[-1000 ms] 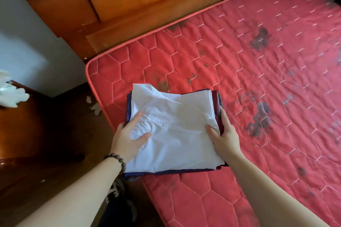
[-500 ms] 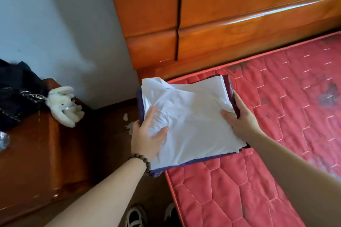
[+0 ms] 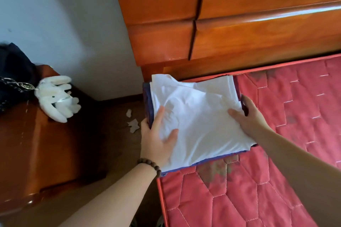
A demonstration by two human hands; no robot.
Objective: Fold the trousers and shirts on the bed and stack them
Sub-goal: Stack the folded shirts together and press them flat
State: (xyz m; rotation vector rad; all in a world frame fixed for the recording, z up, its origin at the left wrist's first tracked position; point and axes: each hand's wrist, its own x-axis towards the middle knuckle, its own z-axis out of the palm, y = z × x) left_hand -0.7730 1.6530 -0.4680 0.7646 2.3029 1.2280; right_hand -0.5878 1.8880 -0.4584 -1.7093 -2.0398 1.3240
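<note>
The red mattress (image 3: pixel 267 180) lies bare to the right of and below the stack of folded clothes (image 3: pixel 199 121), giving open room there. The wooden headboard (image 3: pixel 239 33) rises just behind the stack. Left, a floor gap separates the bed from a wooden nightstand (image 3: pixel 36 153) carrying a white plush toy (image 3: pixel 57 97).

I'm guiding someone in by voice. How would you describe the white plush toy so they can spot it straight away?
Start at the red quilted mattress and look left, across the floor gap, to the brown wooden bedside cabinet. The white plush toy lies at its top edge, chained to a dark bag. It is the only fluffy white thing there; the white folded shirt is flat.
</note>
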